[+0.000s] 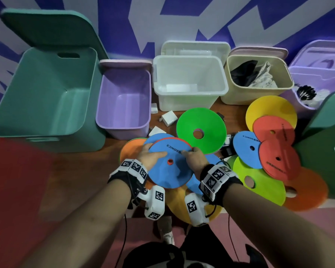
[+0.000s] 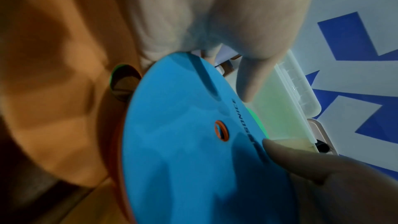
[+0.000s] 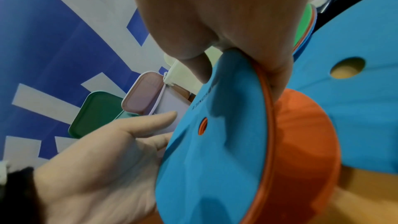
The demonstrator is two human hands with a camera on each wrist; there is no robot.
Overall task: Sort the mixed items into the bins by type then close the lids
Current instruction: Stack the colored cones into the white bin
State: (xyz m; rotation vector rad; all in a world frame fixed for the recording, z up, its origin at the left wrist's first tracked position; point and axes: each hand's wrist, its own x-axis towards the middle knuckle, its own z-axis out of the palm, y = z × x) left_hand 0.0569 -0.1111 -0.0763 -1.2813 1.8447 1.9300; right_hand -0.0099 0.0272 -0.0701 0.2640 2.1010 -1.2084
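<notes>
A blue disc (image 1: 170, 165) with a small centre hole lies on top of a red disc whose rim (image 1: 174, 138) shows along its far edge; both are lifted over the pile. My left hand (image 1: 153, 151) holds their left edge, thumb on top and fingers underneath. My right hand (image 1: 190, 151) pinches the far right edge. In the right wrist view its thumb (image 3: 202, 69) presses the blue disc (image 3: 219, 142) and its fingers wrap behind the red disc (image 3: 301, 142). In the left wrist view the blue disc (image 2: 193, 159) fills the middle.
Open bins line the wall: a big green bin (image 1: 81, 97), a purple bin (image 1: 124, 130), a white bin (image 1: 190, 93), a beige bin (image 1: 232, 91) with clothes, and another purple bin (image 1: 317, 74). Several loose discs, among them a green disc (image 1: 211, 120) and a yellow disc (image 1: 271, 107), and white chargers (image 1: 169, 118) lie around.
</notes>
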